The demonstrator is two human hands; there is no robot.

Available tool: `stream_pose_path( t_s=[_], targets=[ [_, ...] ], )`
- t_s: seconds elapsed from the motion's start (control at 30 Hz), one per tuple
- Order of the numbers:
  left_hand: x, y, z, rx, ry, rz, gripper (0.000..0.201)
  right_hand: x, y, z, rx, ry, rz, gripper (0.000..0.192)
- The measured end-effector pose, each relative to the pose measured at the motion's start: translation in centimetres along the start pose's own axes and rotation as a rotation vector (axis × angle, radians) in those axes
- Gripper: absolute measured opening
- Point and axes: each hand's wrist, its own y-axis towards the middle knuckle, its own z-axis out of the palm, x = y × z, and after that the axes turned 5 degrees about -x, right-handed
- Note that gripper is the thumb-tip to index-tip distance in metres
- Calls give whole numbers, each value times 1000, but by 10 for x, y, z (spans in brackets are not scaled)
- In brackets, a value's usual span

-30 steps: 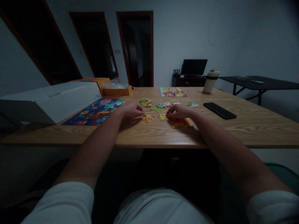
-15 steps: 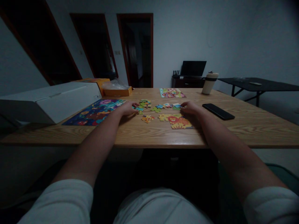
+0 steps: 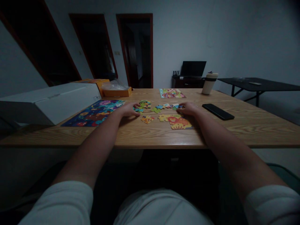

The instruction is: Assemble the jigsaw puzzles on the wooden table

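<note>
My left hand (image 3: 127, 109) rests on the wooden table (image 3: 152, 136), its fingertips pinching a blue-green puzzle piece (image 3: 138, 110). My right hand (image 3: 189, 109) lies to the right, fingers closed on a small blue and green piece (image 3: 177, 107) at the end of a row of loose pieces (image 3: 161, 107). In front of that hand lies a joined yellow and orange puzzle section (image 3: 178, 122) with a lion on it. A single orange piece (image 3: 147, 119) sits between my hands. A small green cluster of pieces (image 3: 145, 102) lies just behind my left hand.
A finished dark blue puzzle (image 3: 95, 112) and a long white box (image 3: 51, 101) lie at the left. An orange box (image 3: 117, 92), a colourful picture card (image 3: 172, 92), a cup (image 3: 209, 83) and a black phone (image 3: 217, 111) sit further back and right.
My right hand left the joined section and reached back to the row of loose pieces. My left hand slid back and left, taking hold of a blue-green piece.
</note>
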Motion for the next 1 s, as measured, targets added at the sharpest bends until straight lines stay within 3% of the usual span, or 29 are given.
stream_pose_path(
  t_s=[0.1, 0.23, 0.4, 0.57, 0.83, 1.0],
  targets=[
    [-6, -2, -1, -24, 19, 14, 64, 2, 4, 3, -14, -43, -25, 64],
    [-11, -6, -3, -43, -14, 23, 62, -1, 8, 6, -2, 71, -34, 70],
    [-7, -5, -1, -57, -52, 39, 55, -2, 4, 3, -42, 271, -5, 63],
    [-7, -5, 1, -74, -101, 23, 57, -1, -3, -2, 53, 387, 1, 61],
    [3, 0, -3, -339, -20, 45, 45, -8, 2, -1, -14, 213, 24, 47],
    [10, 5, 4, -112, 32, -88, 44, -7, 2, -1, -12, 218, 27, 46]
  ],
)
